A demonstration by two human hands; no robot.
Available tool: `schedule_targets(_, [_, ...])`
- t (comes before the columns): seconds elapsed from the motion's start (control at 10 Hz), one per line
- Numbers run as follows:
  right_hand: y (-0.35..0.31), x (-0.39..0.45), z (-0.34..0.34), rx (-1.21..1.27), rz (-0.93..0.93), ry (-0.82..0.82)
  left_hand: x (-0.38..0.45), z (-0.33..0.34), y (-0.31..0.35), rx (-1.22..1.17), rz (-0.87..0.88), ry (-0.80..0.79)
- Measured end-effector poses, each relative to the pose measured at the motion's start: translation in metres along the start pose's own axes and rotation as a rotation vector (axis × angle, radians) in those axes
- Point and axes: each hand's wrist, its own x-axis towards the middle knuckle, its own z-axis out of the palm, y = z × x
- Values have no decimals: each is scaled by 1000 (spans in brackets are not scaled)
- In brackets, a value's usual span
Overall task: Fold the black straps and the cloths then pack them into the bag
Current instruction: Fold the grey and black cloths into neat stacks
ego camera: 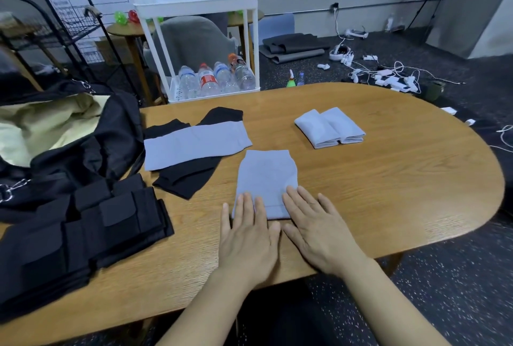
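Both hands lie flat, palms down, fingers straight and slightly spread, side by side on the wooden worktop [361, 179]. The left hand [247, 237] and the right hand [319, 232] press their fingertips on the near edge of a grey cloth [266, 179], which lies flat and extends away from the hands; neither hand curls round anything. Beyond and to the left of the left hand, a second grey cloth [194, 144] lies unfolded across a black cloth [188, 176]. Beyond and to the right of the right hand, well apart from it, two folded grey cloths [330, 127] sit touching side by side. To the left of the left hand, a stack of black straps [83, 237] rests on the worktop, and beyond that stack stands the open black bag [91, 145], its pale lining visible. A white trolley [200, 40] holding bottles stands behind the worktop.
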Motion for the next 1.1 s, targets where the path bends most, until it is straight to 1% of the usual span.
schedule_targets(0.1, [-6, -9, 1, -79, 51, 75, 8, -3, -2, 4, -83, 17])
schedule_targets(0.3, [-22, -19, 8, -113, 39, 155, 29, -10, -8, 0, -185, -5])
schedule_targets(0.4, [-28, -19, 12, -117, 48, 180, 36, -11, -12, -3, -178, 5])
schedule_targets(0.5, [-31, -17, 14, -86, 43, 240, 44, -10, -20, 14, -129, 36])
schedule_targets(0.6, [-28, -9, 9, 31, 10, 349, 47, -8, -31, 17, -61, 71])
schedule_targets(0.7, [-15, 7, -2, 142, 25, 404, 49, -7, -37, -7, -8, 134])
schedule_targets(0.8, [10, 46, -16, 127, 79, 406, 49, -13, -27, -145, 10, 234])
schedule_targets(0.9, [26, 76, -21, 61, 46, 336, 43, -16, -2, -186, -20, 347])
schedule_targets(1.0, [38, 100, -26, -21, -35, 154, 34, -8, 30, -167, -30, 462])
schedule_targets(1.1, [44, 104, -29, -88, -57, 52, 35, 2, 41, -107, -84, 481])
